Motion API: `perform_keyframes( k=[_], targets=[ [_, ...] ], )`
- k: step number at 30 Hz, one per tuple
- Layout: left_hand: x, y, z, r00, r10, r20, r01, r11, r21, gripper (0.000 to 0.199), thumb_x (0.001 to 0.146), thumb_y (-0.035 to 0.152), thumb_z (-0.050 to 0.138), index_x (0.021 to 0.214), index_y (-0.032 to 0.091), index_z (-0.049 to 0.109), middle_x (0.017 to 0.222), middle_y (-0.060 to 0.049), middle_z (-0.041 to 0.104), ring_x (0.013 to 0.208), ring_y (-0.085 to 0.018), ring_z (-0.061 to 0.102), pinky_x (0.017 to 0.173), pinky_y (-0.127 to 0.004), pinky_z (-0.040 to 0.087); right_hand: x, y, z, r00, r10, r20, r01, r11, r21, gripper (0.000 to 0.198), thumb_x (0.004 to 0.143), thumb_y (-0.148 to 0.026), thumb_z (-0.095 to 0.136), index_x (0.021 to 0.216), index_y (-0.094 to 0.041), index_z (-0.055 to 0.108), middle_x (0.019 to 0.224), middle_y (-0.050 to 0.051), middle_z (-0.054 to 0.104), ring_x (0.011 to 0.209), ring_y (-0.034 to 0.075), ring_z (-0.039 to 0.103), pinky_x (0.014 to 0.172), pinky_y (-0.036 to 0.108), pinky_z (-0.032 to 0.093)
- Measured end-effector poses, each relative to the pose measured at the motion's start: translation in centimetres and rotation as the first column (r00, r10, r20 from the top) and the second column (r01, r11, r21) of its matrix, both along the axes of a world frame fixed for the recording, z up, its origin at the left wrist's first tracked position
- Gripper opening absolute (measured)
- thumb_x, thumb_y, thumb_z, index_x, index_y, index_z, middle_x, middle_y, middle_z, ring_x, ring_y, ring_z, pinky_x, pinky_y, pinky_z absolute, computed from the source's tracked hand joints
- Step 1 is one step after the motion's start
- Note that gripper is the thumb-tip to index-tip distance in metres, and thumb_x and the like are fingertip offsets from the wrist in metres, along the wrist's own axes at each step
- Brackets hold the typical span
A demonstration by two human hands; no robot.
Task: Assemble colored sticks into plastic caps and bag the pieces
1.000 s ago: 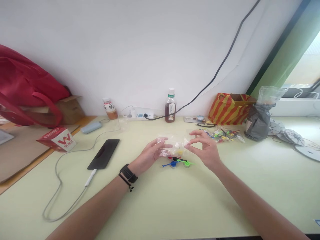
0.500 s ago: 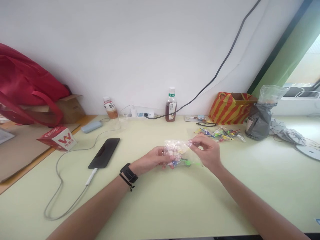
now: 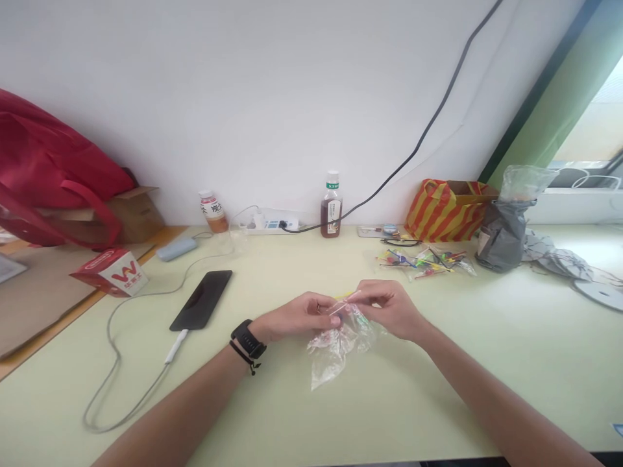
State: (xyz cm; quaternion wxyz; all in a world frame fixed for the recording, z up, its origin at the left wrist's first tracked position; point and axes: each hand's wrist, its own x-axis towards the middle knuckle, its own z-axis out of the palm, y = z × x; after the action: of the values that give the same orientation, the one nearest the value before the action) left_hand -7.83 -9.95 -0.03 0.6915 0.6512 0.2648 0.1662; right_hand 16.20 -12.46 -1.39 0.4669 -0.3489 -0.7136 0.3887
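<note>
A clear plastic bag (image 3: 333,360) hangs crumpled between my two hands over the middle of the table. My left hand (image 3: 304,316) is closed on it, thumb pressed forward, with a black watch on that wrist. My right hand (image 3: 392,307) pinches the bag's other side, close to the left fingertips. Small coloured bits, blue and yellow, show at the fingers; what they are I cannot make out. Behind the right hand lies a pile of small coloured pieces in clear bags (image 3: 426,259).
On the left are a phone (image 3: 202,300) on a white cable, a red-and-white box (image 3: 114,272) and a red bag (image 3: 53,162). Along the wall stand two bottles, one dark (image 3: 331,211), and a power strip (image 3: 272,222). A striped bag (image 3: 442,211) and grey bag (image 3: 503,237) stand right.
The clear bag has turned over and now droops below my hands toward me. My right hand has moved down and left, nearer the left one.
</note>
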Motion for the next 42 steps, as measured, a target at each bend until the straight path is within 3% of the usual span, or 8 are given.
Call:
perform_keyframes(
  k=[6,8,12,20,27,31,35,42],
  targets=[
    [-0.5,1.0,-0.5,0.970,0.222,0.101,-0.218,0.975,-0.050,0.037,0.092,0.050,0.071,0.108,0.016,0.079,0.099,-0.012,0.075,0.068,-0.014,0.063,0.059,-0.025,0.046,3.5,2.8,-0.2,0.950,-0.294,-0.102,0.298,0.954,0.033,0.026,0.093,-0.047,0.069,0.092,-0.023,0.077,0.095,0.007,0.075,0.075,0.019,0.066,0.065,0.033,0.056],
    [-0.9,1.9,-1.0,0.904,0.386,0.184,-0.371,0.922,-0.111,0.040,0.093,0.048,0.072,0.116,0.016,0.077,0.105,-0.012,0.074,0.080,-0.016,0.066,0.071,-0.026,0.052,4.5,3.9,-1.0,0.928,-0.368,0.058,0.363,0.928,0.082,0.030,0.094,-0.049,0.066,0.095,-0.022,0.077,0.094,0.008,0.075,0.079,0.021,0.067,0.065,0.033,0.056],
    [-1.5,3.4,-2.0,0.757,0.599,0.260,-0.560,0.800,-0.214,0.033,0.088,0.039,0.079,0.112,0.017,0.075,0.119,-0.011,0.072,0.093,-0.015,0.069,0.087,-0.025,0.054,4.8,4.6,-3.1,0.880,-0.271,0.391,0.218,0.960,0.176,0.030,0.097,-0.045,0.061,0.108,-0.023,0.078,0.098,0.009,0.073,0.085,0.023,0.069,0.066,0.035,0.056],
    [-1.3,3.7,-3.3,0.698,0.651,0.300,-0.694,0.718,0.057,0.043,0.077,0.031,0.088,0.110,0.019,0.063,0.121,-0.012,0.074,0.118,-0.025,0.068,0.102,-0.039,0.051,2.6,3.5,-3.9,0.817,-0.122,0.563,-0.014,0.973,0.231,0.016,0.098,-0.033,0.064,0.104,-0.031,0.078,0.112,0.008,0.068,0.111,0.027,0.060,0.096,0.046,0.050],
    [-1.1,3.8,-4.3,0.716,0.632,0.296,-0.691,0.703,0.171,0.055,0.075,0.034,0.089,0.122,0.019,0.064,0.122,-0.013,0.074,0.117,-0.028,0.069,0.104,-0.045,0.054,3.6,3.8,-3.0,0.839,-0.243,0.487,0.122,0.956,0.266,0.018,0.102,-0.030,0.051,0.091,-0.023,0.063,0.092,0.007,0.067,0.090,0.024,0.060,0.083,0.041,0.050],
    [-1.2,4.0,-4.5,0.679,0.666,0.309,-0.734,0.630,0.255,0.052,0.072,0.035,0.091,0.115,0.019,0.068,0.114,-0.012,0.076,0.112,-0.028,0.071,0.102,-0.045,0.056,4.5,4.4,-2.8,0.877,-0.326,0.352,0.240,0.934,0.265,0.017,0.103,-0.036,0.047,0.094,-0.023,0.055,0.089,0.006,0.063,0.081,0.022,0.059,0.074,0.037,0.050],
    [-1.1,3.8,-4.4,0.646,0.692,0.321,-0.760,0.550,0.345,0.046,0.072,0.035,0.090,0.111,0.019,0.070,0.115,-0.011,0.075,0.109,-0.027,0.071,0.102,-0.043,0.055,4.2,4.8,-0.9,0.937,-0.340,0.081,0.325,0.934,0.149,0.022,0.100,-0.046,0.054,0.097,-0.024,0.050,0.088,0.003,0.060,0.074,0.018,0.060,0.065,0.032,0.053],
    [-0.8,3.6,-4.8,0.664,0.681,0.309,-0.723,0.478,0.499,0.033,0.080,0.040,0.083,0.105,0.022,0.073,0.109,-0.007,0.074,0.095,-0.021,0.068,0.093,-0.035,0.055,-0.4,4.3,8.2,0.977,-0.187,-0.106,0.202,0.967,0.155,0.028,0.090,-0.048,0.073,0.094,-0.022,0.061,0.086,0.004,0.072,0.077,0.019,0.072,0.079,0.039,0.063]
  ],
)
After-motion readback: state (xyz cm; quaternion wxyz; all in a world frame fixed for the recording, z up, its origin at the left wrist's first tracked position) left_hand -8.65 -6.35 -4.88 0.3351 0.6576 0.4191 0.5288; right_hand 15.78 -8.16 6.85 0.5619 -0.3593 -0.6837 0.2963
